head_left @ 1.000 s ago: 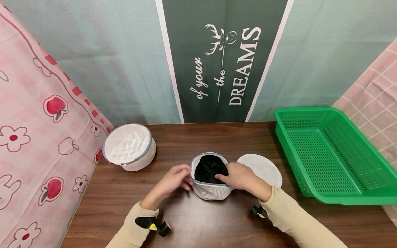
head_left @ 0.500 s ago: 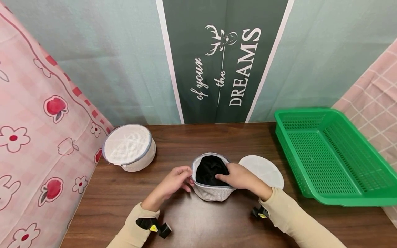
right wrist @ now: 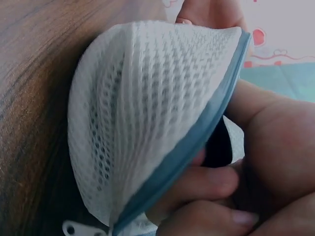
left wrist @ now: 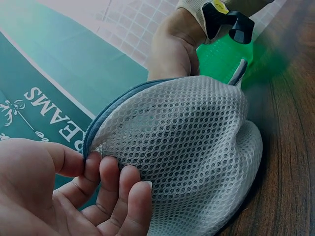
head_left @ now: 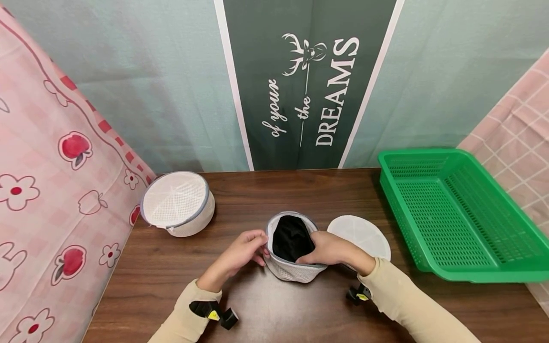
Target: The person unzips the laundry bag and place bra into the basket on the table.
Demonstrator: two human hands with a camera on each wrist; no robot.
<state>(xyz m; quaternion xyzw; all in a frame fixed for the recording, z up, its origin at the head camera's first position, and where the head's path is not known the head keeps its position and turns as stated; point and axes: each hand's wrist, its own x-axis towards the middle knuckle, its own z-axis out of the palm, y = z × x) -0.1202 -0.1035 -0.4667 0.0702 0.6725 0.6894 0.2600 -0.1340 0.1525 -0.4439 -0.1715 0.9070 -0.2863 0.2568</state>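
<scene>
A white mesh laundry bag (head_left: 296,272) with a blue-grey zipper rim stands unzipped at the table's middle. Bunched black cloth (head_left: 292,238) lies inside it. My left hand (head_left: 245,250) pinches the rim's left side between thumb and index finger; the left wrist view shows the other fingers (left wrist: 140,199) loosely bent against the mesh. Through the opening reaches my right hand (head_left: 330,248), its thumb inside the front rim. In the right wrist view its fingers (right wrist: 211,181) curl at the cloth, though the innermost fingertips are hidden. A round mesh lid (head_left: 362,236) lies folded back behind the right wrist.
A second round mesh bag (head_left: 177,202), lid on, stands at the back left. To the right sits a green plastic basket (head_left: 446,272). Both rest on the dark wooden table (head_left: 274,314). Printed cloths hang behind and at both sides.
My right thumb has slid down toward the bag's front rim, and that rim has shifted slightly toward me and to the right. The left hand keeps its pinch on the rim.
</scene>
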